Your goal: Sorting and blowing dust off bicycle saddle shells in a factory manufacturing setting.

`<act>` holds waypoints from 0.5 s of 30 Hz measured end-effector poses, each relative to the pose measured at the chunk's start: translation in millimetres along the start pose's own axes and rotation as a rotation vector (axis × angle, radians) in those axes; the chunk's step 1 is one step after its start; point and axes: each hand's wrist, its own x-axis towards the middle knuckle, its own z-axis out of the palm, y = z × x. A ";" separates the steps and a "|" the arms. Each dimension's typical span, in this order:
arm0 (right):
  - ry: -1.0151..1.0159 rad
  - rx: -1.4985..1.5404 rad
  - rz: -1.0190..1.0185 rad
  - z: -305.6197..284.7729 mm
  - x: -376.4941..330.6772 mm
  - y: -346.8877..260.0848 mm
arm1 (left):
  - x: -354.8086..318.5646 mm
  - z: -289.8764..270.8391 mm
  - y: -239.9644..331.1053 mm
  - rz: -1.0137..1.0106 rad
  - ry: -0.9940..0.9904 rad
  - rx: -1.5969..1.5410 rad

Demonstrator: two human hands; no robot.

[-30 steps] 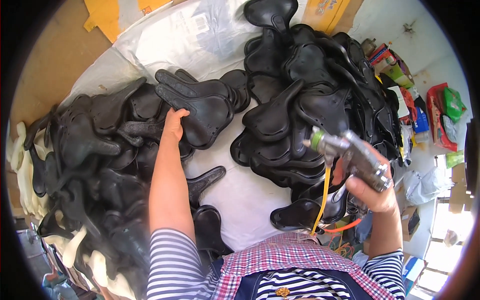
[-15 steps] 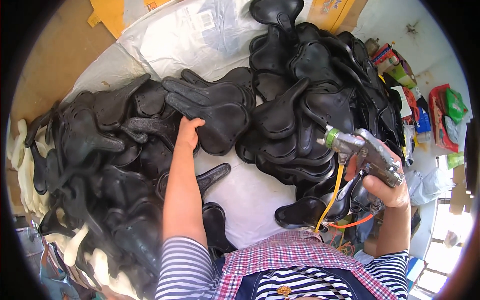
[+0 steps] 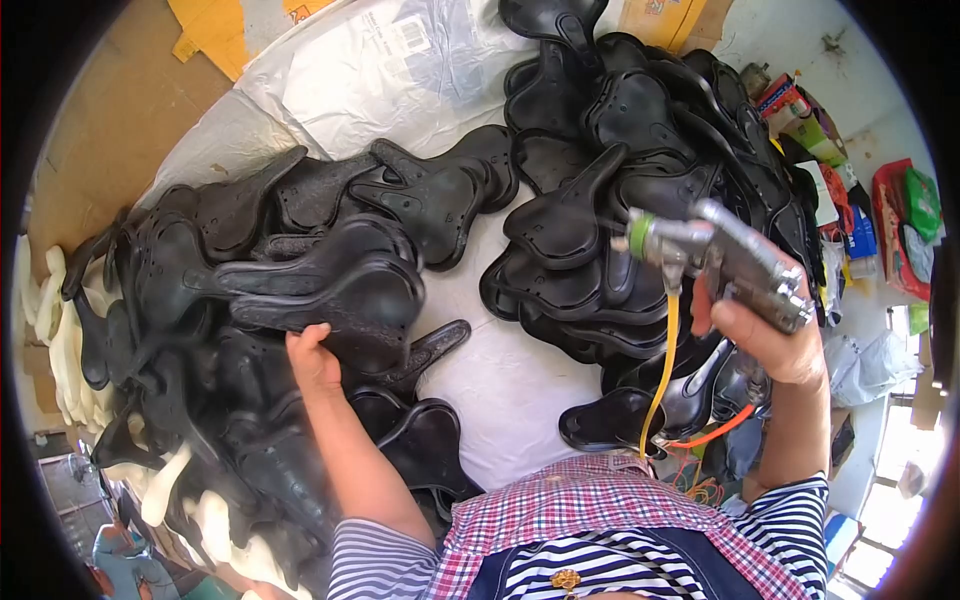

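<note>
Gripped by its narrow nose, a black bicycle saddle (image 3: 365, 305) is in my left hand (image 3: 315, 360), over the left pile. My thumb shows; the other fingers are hidden underneath. Another black saddle (image 3: 345, 245) lies right against its far side; whether my fingers hold that one too, I cannot tell. On the right, my right hand (image 3: 770, 340) is wrapped round a metal spray gun (image 3: 735, 262) with a green ring near its nozzle, which points left. A yellow hose (image 3: 665, 370) hangs from the gun, and an orange hose (image 3: 712, 432) runs below it.
Black saddles lie heaped at left (image 3: 175, 270) and right (image 3: 645, 110). White sheeting (image 3: 505, 375) shows between the heaps. Cream-coloured pieces (image 3: 215, 530) lie at the left edge. Coloured packets (image 3: 905, 215) and a clear plastic bag (image 3: 875, 365) are along the right wall.
My left hand has moved left and nearer to me, bringing the saddle and the one against it from the middle onto the left pile. The spray gun has shifted slightly left.
</note>
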 end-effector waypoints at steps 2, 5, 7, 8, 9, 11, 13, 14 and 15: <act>-0.082 -0.028 0.050 -7.7 -4.6 15.2 | 0.8 -3.0 10.1 0.036 0.098 -0.069; -0.210 -0.062 0.116 -19.3 -7.5 14.9 | 0.3 -7.3 3.8 0.050 0.162 -0.112; -0.169 -0.042 0.091 -9.4 -2.2 16.7 | -4.9 -7.7 -1.8 0.053 0.192 -0.144; -0.126 -0.018 0.063 -5.8 0.4 16.6 | -8.1 -9.2 -8.2 -0.036 0.172 -0.206; -0.222 0.055 0.038 -8.5 5.0 12.0 | -10.5 -9.7 -15.7 -0.124 0.151 -0.266; -0.210 0.100 0.002 5.9 16.7 6.5 | -13.2 -7.5 -33.8 -0.195 0.120 -0.282; -0.219 0.118 -0.008 13.6 26.5 6.4 | -10.1 1.3 -50.7 -0.281 0.053 -0.293; -0.218 0.114 -0.012 13.1 25.6 5.4 | -5.6 18.1 -58.5 -0.316 0.007 -0.305; -0.171 0.123 0.002 11.2 23.2 5.2 | 0.4 35.8 -66.1 -0.342 -0.045 -0.324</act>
